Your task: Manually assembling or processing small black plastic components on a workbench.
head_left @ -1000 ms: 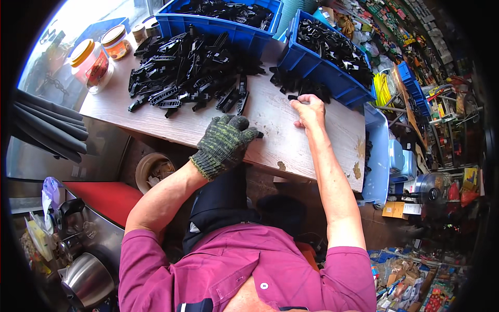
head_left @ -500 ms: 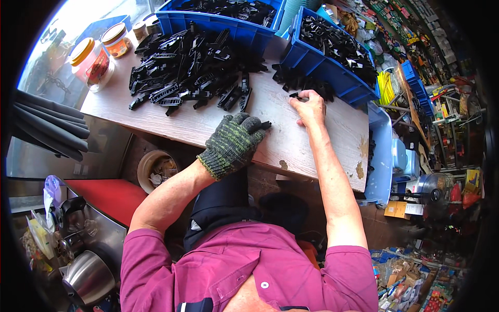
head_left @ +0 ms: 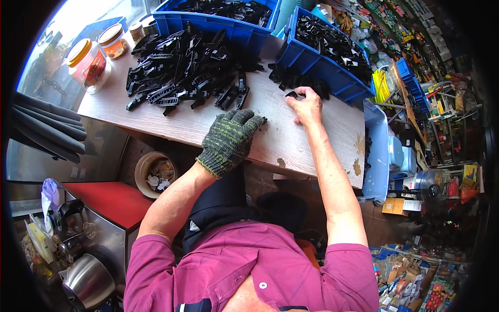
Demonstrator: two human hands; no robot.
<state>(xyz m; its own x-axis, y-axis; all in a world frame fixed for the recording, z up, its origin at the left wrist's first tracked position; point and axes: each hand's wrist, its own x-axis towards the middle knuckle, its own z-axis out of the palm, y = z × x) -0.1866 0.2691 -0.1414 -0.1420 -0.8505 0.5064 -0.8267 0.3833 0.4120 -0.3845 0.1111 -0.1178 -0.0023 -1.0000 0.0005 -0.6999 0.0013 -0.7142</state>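
My left hand [head_left: 228, 138], in a dark green and black knitted glove, is closed above the front edge of the table. A small dark tip pokes out beside its fingers; the rest of what it holds is hidden under the glove. My bare right hand [head_left: 306, 106] pinches a small black plastic piece [head_left: 292, 94] between thumb and forefinger, near the small pile of black parts [head_left: 299, 79]. Beyond my left hand a big heap of slim black plastic parts [head_left: 179, 67] covers the table [head_left: 182, 122], with a few loose ones at its near side.
Two blue crates [head_left: 208, 22] [head_left: 325, 65] full of black parts stand at the table's back. Jars with orange lids [head_left: 86, 65] are at the far left. A waste bucket [head_left: 141, 174] sits below the table's left side; a light blue tub [head_left: 378, 156] adjoins its right end.
The dark piece at my left hand shows less now, as the glove has turned over it. My right hand has lifted its small black piece slightly into clearer view.
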